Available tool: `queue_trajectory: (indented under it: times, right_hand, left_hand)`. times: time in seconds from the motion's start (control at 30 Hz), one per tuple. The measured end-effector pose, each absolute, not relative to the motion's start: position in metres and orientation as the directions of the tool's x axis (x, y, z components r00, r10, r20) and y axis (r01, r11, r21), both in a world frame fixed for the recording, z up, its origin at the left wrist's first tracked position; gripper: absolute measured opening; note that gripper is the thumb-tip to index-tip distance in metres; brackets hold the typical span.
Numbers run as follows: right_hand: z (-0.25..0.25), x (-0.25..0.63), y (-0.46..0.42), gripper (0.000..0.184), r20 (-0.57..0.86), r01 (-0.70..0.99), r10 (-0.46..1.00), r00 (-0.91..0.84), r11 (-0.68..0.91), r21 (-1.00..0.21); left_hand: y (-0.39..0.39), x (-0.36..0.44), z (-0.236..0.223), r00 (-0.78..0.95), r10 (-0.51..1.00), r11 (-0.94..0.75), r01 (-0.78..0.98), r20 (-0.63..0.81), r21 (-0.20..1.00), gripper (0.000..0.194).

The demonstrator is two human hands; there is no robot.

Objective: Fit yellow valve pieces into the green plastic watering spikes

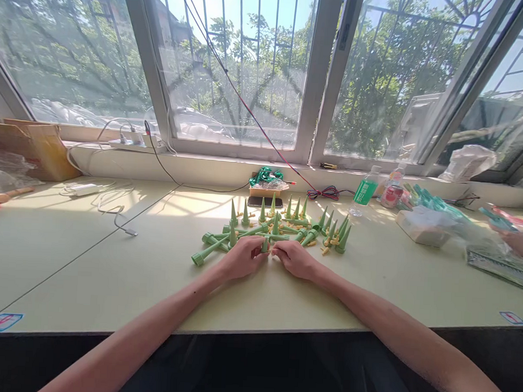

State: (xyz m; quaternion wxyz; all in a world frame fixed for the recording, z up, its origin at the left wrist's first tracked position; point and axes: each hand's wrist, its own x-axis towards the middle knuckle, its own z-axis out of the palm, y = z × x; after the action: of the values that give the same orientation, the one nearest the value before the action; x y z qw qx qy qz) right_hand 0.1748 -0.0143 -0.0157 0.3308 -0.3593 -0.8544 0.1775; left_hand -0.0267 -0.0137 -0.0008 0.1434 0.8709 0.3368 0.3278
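Note:
My left hand [246, 258] is closed around a green plastic watering spike [265, 244], its tip pointing up between thumb and fingers. Just to the right, my right hand [297, 259] has its thumb and fingers pinched together, close to the left fingertips. What it pinches is too small to make out. Beyond both hands lies a loose group of similar green spikes, some upright like this cone [233, 212], others on their sides like this long piece [207, 254]. Small yellow valve-like pieces [325, 251] are scattered among them.
A phone [265, 202] lies behind the spikes, near a small box [268, 190] with green cord. Back right stand a green-labelled bottle [365, 192] and a can [391, 196]. A charging cable [117, 218] lies left. At far right, a person's hand [519, 242] is by plastic packs.

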Motion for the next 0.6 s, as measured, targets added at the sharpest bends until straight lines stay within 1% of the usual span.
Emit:
queue_trajectory:
  times: [0.17,0.33,0.43,0.53,0.57,0.6]
  right_hand:
    - [-0.0173,0.1752,-0.0138,0.028,0.429,0.519,0.738,-0.521,0.673,-0.527]
    - [-0.0173,0.1741,-0.0141,0.028,0.437,0.505,0.748,-0.499,0.661,-0.555]
    - [-0.0155,0.1727,-0.0152,0.024,0.453,0.489,0.760,-0.466,0.648,-0.584]
    - [-0.0134,0.1721,-0.0164,0.010,0.452,0.474,0.779,-0.434,0.624,-0.621]
    - [-0.0129,0.1722,-0.0167,0.008,0.449,0.472,0.785,-0.426,0.616,-0.630]
    - [-0.0125,0.1725,-0.0168,0.010,0.446,0.471,0.790,-0.421,0.610,-0.637]
  left_hand:
    - [-0.0143,-0.0270,-0.0004,0.560,0.672,-0.740,0.494,0.484,0.455,0.010]
    - [-0.0126,-0.0266,-0.0024,0.532,0.693,-0.721,0.503,0.486,0.477,0.011]
    - [-0.0109,-0.0263,-0.0036,0.500,0.723,-0.691,0.508,0.478,0.514,0.011]
    - [-0.0096,-0.0261,-0.0029,0.461,0.767,-0.641,0.504,0.447,0.579,0.013]
    - [-0.0092,-0.0262,-0.0023,0.451,0.781,-0.622,0.495,0.432,0.607,0.014]
    - [-0.0087,-0.0263,-0.0019,0.443,0.794,-0.602,0.481,0.417,0.637,0.016]
